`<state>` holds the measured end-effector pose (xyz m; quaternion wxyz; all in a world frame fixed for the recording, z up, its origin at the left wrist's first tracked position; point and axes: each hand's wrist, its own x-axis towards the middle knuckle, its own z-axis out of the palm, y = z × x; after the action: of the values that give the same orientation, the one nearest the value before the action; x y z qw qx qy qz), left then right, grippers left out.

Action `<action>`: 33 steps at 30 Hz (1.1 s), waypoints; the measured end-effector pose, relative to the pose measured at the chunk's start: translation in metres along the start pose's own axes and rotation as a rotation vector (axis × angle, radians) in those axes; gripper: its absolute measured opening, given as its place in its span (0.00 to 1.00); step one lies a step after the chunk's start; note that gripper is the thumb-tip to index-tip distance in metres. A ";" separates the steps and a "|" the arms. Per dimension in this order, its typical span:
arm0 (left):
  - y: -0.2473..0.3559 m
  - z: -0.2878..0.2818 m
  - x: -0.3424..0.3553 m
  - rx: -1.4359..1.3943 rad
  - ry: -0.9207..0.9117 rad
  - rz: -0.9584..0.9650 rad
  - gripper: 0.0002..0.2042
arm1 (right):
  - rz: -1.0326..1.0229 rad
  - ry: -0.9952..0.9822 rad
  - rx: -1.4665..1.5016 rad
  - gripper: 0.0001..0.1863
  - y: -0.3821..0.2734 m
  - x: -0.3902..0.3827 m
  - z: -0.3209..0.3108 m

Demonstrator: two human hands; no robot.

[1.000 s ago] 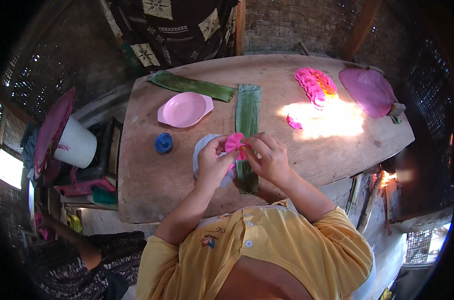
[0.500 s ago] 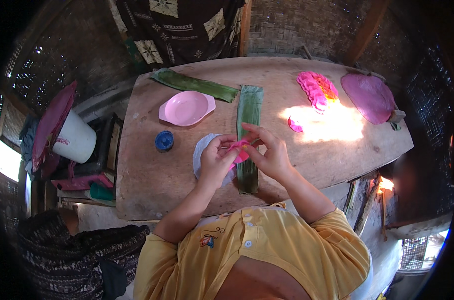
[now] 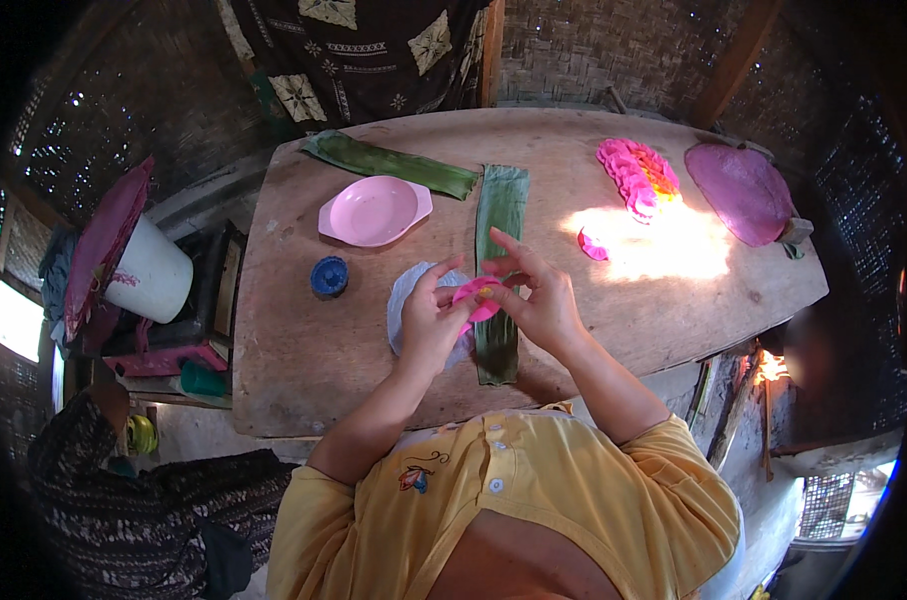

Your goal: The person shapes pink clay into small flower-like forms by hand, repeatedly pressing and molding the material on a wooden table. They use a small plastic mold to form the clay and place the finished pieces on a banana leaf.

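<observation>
A soft, thin bright pink disc (image 3: pixel 485 309) is pinched between both my hands above the table, with a small yellow spot on it. My left hand (image 3: pixel 430 318) is closed on its left edge, index finger and thumb bent. My right hand (image 3: pixel 540 303) grips the right side between thumb and fingertips, its index finger raised. Beneath my left hand lies a pale crinkled plastic sheet (image 3: pixel 404 290), partly covered. A green leaf strip (image 3: pixel 502 205) runs lengthwise under my right hand's fingertips.
Farther left are a pink two-handled dish (image 3: pixel 374 212), a ridged blue mould-like cup (image 3: pixel 329 278) and a second leaf strip (image 3: pixel 394 164). Overlapping pink discs (image 3: pixel 629 170) and a purple-pink sheet (image 3: pixel 739 195) lie right. A fire (image 3: pixel 771 367) burns beyond the table's right edge. Another person's dark patterned clothing (image 3: pixel 164 500) shows lower left.
The pink disc has been spread flatter and shows more of its face and the yellow spot. My left fingers have opened out slightly, and my right index finger has lifted. The person at lower left has shifted.
</observation>
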<state>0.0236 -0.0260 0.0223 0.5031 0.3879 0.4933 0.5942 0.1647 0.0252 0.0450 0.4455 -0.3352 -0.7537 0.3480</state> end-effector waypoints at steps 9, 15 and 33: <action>-0.008 -0.003 0.006 -0.290 -0.025 -0.198 0.21 | 0.037 -0.063 -0.097 0.28 0.006 0.001 -0.002; -0.013 -0.010 0.013 -0.586 0.124 -0.235 0.18 | -0.194 -0.019 -0.519 0.30 0.003 -0.014 0.012; -0.019 -0.007 0.009 -1.141 -0.537 -0.260 0.21 | 0.294 -0.181 0.074 0.36 0.045 0.005 0.001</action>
<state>0.0188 -0.0182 0.0021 0.8041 0.1318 -0.0004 0.5797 0.1707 0.0527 0.0101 0.3320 -0.3926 -0.7202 0.4658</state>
